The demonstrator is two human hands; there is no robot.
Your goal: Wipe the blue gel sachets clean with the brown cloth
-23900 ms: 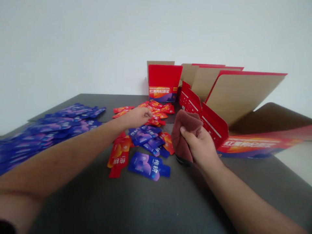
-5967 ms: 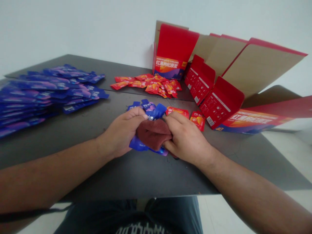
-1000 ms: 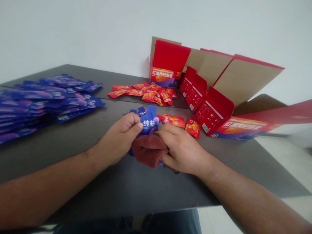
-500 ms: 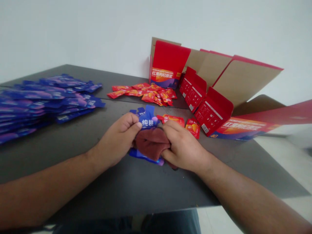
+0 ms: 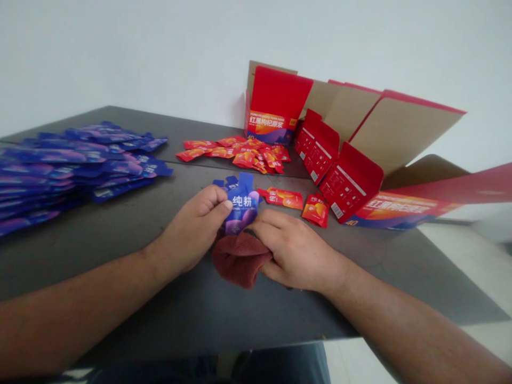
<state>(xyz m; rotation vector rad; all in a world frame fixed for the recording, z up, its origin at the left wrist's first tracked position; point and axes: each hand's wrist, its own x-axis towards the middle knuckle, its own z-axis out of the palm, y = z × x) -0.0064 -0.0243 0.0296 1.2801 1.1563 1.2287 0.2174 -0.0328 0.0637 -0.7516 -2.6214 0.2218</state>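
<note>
Between thumb and fingers, my left hand (image 5: 202, 224) pinches a blue-purple sachet (image 5: 242, 205) with white lettering, near the middle of the table. My right hand (image 5: 294, 245) is closed around a folded brown cloth (image 5: 242, 258), which lies against the sachet's lower part and hides it. Part of another blue sachet (image 5: 231, 184) shows just behind the held one. Two red-orange sachets, one long (image 5: 285, 198) and one squarish (image 5: 316, 209), lie just beyond my right hand.
A large heap of blue sachets (image 5: 80, 165) covers the table's left side. Red sachets (image 5: 240, 152) are piled at the back middle. Opened red cartons (image 5: 352, 178) with raised flaps line the right side, before a white wall (image 5: 160, 53). The grey table's front edge (image 5: 224, 352) is near me.
My right hand has drawn the brown cloth down along the blue sachet, toward me, uncovering more of its printed face. My left hand keeps its hold in nearly the same spot.
</note>
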